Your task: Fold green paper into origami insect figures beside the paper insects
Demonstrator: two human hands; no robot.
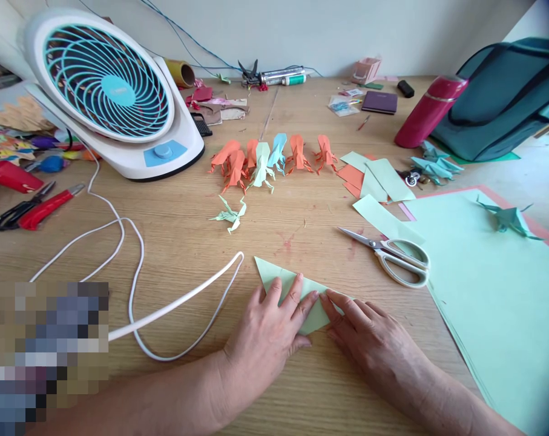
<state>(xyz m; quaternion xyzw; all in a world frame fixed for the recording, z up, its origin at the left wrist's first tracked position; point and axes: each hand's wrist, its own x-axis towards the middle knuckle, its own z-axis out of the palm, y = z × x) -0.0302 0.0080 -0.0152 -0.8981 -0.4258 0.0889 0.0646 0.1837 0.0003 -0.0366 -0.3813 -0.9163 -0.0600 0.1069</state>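
Observation:
A light green sheet of paper point(271, 274), folded into a triangle, lies flat on the wooden table in front of me. My left hand point(274, 315) rests on it with the fingers spread across its middle. My right hand point(369, 330) presses its fingertips on the right part of the paper, along the upper folded edge; the fingers are stretched out. Parts of the triangle are hidden under both hands. Scissors point(387, 251) with pale handles lie beyond my right hand. A small green origami figure point(231, 215) sits beyond the paper.
Orange, green and blue origami figures point(261, 163) stand in a row at mid-table. Paper pieces point(383, 181) and large green sheets point(492, 303) lie to the right, near a pink bottle point(431, 112) and teal bag point(505, 97). A fan point(120, 91) and its white cord point(140, 260) occupy the left.

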